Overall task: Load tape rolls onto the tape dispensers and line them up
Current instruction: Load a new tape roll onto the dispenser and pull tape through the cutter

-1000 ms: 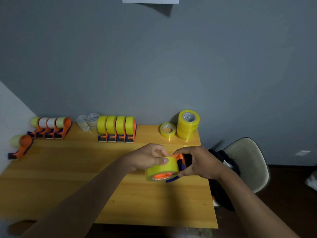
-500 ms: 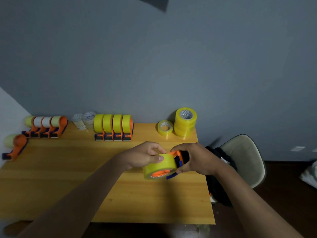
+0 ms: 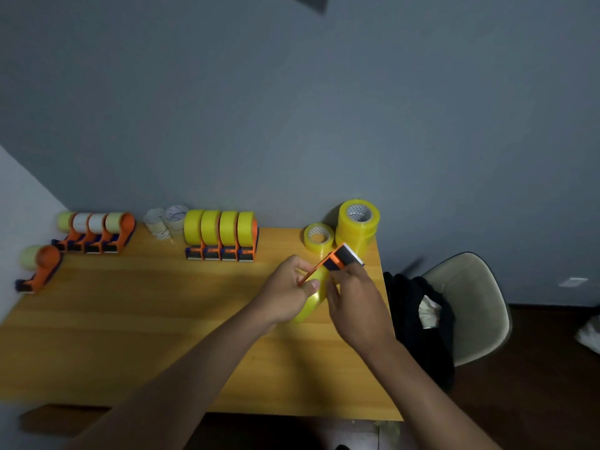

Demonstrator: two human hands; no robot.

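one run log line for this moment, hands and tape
left hand: shut on yellow tape roll | right hand: shut on orange dispenser | stage: loading over table | loaded yellow row: lined up

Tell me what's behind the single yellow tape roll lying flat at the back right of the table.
Beside and behind the single roll stands a stack of yellow rolls, then the grey wall. Anything behind the stack is hidden.

Yellow tape roll (image 3: pixel 311 298) mounted in orange dispenser (image 3: pixel 337 261), tilted, above table.
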